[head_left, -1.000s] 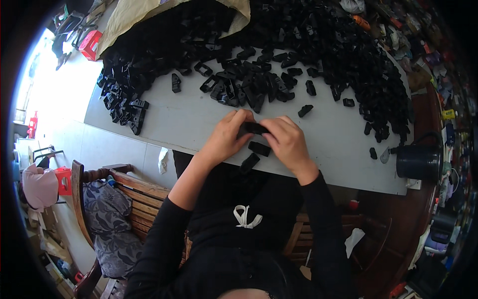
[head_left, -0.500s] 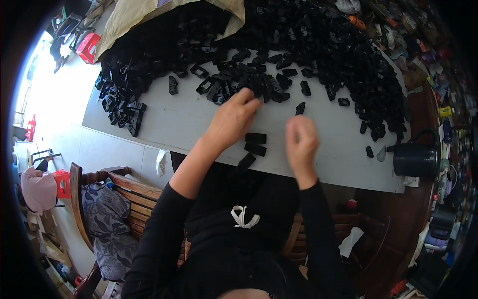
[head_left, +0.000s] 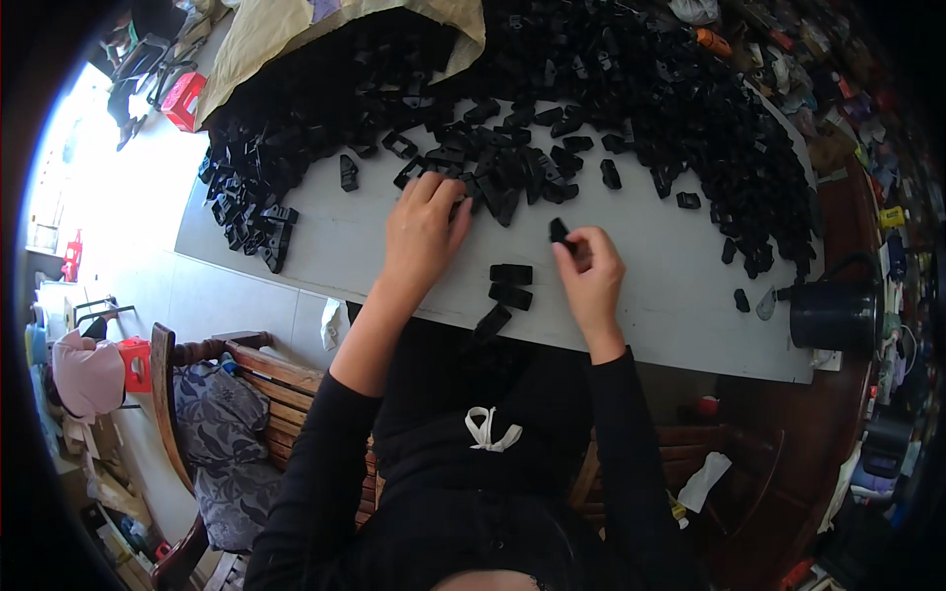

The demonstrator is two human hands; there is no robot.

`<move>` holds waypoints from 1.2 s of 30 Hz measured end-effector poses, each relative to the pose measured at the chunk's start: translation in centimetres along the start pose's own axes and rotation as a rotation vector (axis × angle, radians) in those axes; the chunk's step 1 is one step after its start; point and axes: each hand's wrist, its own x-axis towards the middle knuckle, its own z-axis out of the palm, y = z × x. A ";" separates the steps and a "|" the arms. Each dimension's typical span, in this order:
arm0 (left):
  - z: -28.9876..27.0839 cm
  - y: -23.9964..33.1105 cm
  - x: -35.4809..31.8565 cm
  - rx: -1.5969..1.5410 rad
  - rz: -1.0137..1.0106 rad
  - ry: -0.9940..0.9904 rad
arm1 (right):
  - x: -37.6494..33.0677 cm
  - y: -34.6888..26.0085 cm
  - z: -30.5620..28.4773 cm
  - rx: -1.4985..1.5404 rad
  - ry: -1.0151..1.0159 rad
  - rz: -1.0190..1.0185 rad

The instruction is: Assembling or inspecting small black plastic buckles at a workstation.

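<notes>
Between the thumb and fingers of my right hand [head_left: 594, 281] is a small black plastic part [head_left: 560, 231], held up over the grey tabletop. My left hand [head_left: 422, 231] is at the near edge of the heap, its fingers curled with a black plastic part [head_left: 458, 207] between them and the thumb; the fingertips are partly hidden. Loose black parts [head_left: 507, 172] lie just right of it. Three more, including a black block [head_left: 510, 275], form a short column near the table's front edge, between my forearms.
A large heap of black parts [head_left: 690, 118] curves around the far side of the grey table [head_left: 325, 246]. Brown paper sacking [head_left: 286, 44] covers some at far left. A black mug [head_left: 836, 315] stands at the right edge. A wooden bench [head_left: 271, 394] is at the left.
My left hand has shifted left along the heap's edge. My right hand has turned and opened out from a blurred fist-like pose, showing the black part in its pinch.
</notes>
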 end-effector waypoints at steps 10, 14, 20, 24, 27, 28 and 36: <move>0.1 1.1 0.6 0.226 -0.061 -0.054 | -3.1 -3.9 0.4 0.349 -0.302 -0.057; -1.9 2.3 -1.5 -0.080 -0.009 -0.279 | -1.4 -3.2 -0.3 0.320 -0.078 -0.130; -1.3 1.7 -3.7 -0.320 -0.083 -0.350 | -0.4 -3.3 1.1 0.103 -0.209 -0.465; -0.9 1.4 -4.3 -0.478 -0.125 -0.347 | -0.7 -2.8 1.3 0.114 -0.276 -0.505; -0.9 1.3 -4.5 -0.512 -0.171 -0.349 | -1.2 -2.8 1.0 -0.061 -0.250 -0.594; -1.1 1.4 -4.5 -0.512 -0.171 -0.346 | -1.4 -3.1 0.6 -0.061 -0.251 -0.597; -3.2 1.5 -4.2 -0.295 0.020 -0.342 | -1.8 -2.8 -0.2 -0.135 -0.391 -0.558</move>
